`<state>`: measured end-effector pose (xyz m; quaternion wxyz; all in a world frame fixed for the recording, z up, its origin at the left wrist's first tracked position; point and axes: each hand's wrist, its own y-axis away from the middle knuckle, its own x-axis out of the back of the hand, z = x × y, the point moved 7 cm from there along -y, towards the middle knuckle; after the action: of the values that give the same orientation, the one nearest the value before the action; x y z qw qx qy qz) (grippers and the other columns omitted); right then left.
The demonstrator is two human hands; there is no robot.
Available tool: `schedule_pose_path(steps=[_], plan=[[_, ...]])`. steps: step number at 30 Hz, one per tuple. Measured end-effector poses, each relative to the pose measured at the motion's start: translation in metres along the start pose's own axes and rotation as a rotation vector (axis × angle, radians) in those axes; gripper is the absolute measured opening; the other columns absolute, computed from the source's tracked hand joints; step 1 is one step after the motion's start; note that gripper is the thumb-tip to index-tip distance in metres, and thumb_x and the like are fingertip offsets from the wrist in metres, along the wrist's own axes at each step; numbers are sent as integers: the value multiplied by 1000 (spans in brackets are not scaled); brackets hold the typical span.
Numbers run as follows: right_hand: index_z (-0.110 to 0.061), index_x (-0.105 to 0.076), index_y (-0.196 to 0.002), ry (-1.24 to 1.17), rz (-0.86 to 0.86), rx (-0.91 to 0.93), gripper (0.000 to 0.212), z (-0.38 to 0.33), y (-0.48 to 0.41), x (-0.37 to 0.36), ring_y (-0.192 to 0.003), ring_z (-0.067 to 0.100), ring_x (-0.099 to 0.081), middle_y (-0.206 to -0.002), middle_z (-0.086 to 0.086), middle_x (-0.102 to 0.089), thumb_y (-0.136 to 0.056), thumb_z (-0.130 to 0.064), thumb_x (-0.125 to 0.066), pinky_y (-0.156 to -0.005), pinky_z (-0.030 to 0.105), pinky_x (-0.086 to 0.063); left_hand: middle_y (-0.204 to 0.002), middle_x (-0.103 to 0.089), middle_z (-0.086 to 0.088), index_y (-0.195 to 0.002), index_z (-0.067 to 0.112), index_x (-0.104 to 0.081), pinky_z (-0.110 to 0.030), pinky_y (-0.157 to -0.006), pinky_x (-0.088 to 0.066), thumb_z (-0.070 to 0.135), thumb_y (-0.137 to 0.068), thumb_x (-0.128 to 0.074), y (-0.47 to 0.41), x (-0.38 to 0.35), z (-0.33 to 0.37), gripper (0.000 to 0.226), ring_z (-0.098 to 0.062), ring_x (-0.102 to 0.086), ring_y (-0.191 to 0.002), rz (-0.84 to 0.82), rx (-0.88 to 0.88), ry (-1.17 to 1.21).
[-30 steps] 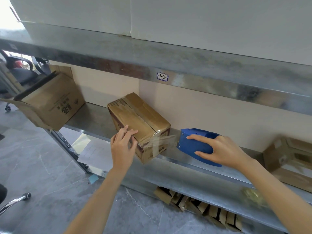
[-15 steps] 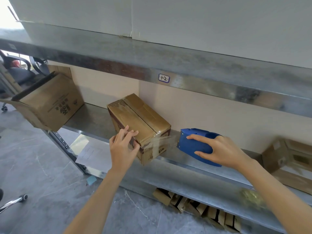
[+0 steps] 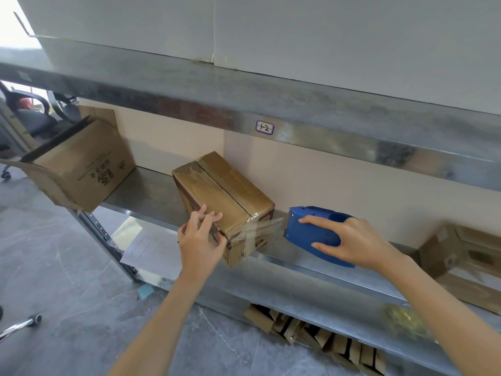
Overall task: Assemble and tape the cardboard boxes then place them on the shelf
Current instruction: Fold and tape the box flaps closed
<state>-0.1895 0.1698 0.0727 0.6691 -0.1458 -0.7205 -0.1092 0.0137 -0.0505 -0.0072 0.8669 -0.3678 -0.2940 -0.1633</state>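
Note:
A closed brown cardboard box (image 3: 227, 191) with clear tape along its top seam sits on the metal shelf (image 3: 311, 267), its near corner jutting past the front edge. My left hand (image 3: 199, 240) presses against the box's near end face, fingers laid on the tape there. A strip of clear tape (image 3: 264, 226) stretches from the box's right corner to a blue tape dispenser (image 3: 311, 229). My right hand (image 3: 349, 241) grips that dispenser on the shelf, right of the box.
A bigger open box (image 3: 81, 169) lies tipped at the shelf's left end. Another taped box (image 3: 461, 261) sits at the right. An upper shelf beam (image 3: 244, 109) hangs overhead. Flattened cardboard (image 3: 311, 329) is stacked under the shelf. A chair base (image 3: 21, 324) stands on the floor, left.
My left hand has slid slightly down and right along the box's end face. The dispenser and my right hand have stayed put, the tape strip still stretched.

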Motion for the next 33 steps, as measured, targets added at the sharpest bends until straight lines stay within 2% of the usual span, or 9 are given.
schedule_pose_path(steps=[4,7,13,16,19,23,26,30,33], plan=[[-51,-43,-139,-2,-9,1,56,1,-3,3,-35,8,-27,-38,-8,-21,-88,-47,-65,-46,15,-22,-128,-50,-1,-124,18,-57,-43,-102,-40,16,-67,-79,5,-5,9,62,-16,-34,-144,-116,4,-24],[-51,-44,-139,19,-9,-5,55,2,-6,5,-36,6,-28,-38,-9,-23,-88,-47,-64,-47,14,-20,-132,-46,-2,-131,17,-51,-47,-105,-41,25,-69,-78,7,-5,10,68,-19,-28,-147,-155,-5,-24],[-54,-36,-142,82,4,11,55,2,-14,10,-40,7,-31,-42,-9,-27,-91,-50,-58,-51,21,-26,-131,-47,-7,-131,13,-53,-50,-105,-42,55,-70,-83,7,-9,13,80,-29,-37,-142,-128,78,12],[-54,-32,-143,113,-2,15,55,2,-17,12,-42,7,-31,-44,-10,-27,-92,-53,-55,-54,23,-31,-127,-48,-8,-124,10,-57,-54,-100,-49,42,-70,-86,3,-9,14,70,-31,-40,-139,-98,79,62],[-56,-33,-142,99,-15,34,55,-3,-21,11,-44,9,-34,-45,-10,-29,-91,-54,-55,-56,25,-36,-127,-48,-1,-123,13,-58,-48,-96,-53,38,-69,-88,3,-3,7,67,-26,-41,-139,-96,53,97],[-62,-34,-138,29,-40,124,54,-24,-31,4,-43,7,-34,-44,-9,-31,-89,-54,-56,-55,22,-33,-122,-38,22,-125,23,-58,-30,-98,-47,34,-66,-89,-1,19,-19,68,-1,-34,-137,-115,28,164],[-61,-38,-137,-7,-40,204,54,-44,-40,3,-41,10,-32,-42,-7,-28,-89,-50,-59,-51,15,-26,-118,-39,24,-130,31,-58,-24,-106,-41,32,-68,-86,-9,34,-40,68,10,-31,-134,-182,29,182],[-61,-34,-139,-3,-45,257,54,-57,-51,-2,-42,11,-32,-44,-4,-29,-91,-52,-57,-53,19,-26,-121,-44,15,-130,24,-61,-31,-108,-43,21,-69,-86,-16,44,-55,67,0,-40,-132,-220,30,203],[-59,-38,-138,-2,-42,279,54,-58,-56,-2,-41,10,-28,-42,-4,-24,-90,-49,-61,-53,22,-27,-118,-42,26,-131,24,-60,-17,-103,-43,20,-70,-85,-18,45,-58,66,3,-39,-132,-238,43,228]])
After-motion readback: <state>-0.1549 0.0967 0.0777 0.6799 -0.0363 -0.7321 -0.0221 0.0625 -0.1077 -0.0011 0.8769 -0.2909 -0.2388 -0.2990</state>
